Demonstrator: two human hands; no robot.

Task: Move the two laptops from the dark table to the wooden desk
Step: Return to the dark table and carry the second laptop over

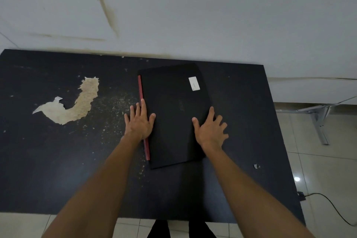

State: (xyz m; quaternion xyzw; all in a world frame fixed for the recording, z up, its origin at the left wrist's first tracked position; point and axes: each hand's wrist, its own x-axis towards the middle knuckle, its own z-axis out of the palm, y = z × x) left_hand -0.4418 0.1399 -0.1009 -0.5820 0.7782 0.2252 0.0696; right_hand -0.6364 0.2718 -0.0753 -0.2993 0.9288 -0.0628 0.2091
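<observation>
On dark table (58, 160), centre — closed black laptop (173, 114). Left hand (140, 121) and right hand (209, 131) flat, fingers spread, flanking long edges. Likely rigid, heavyish, smooth — grip both side edges.

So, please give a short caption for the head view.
Both hands, left and right, rest on a closed black laptop on the dark table.
</observation>
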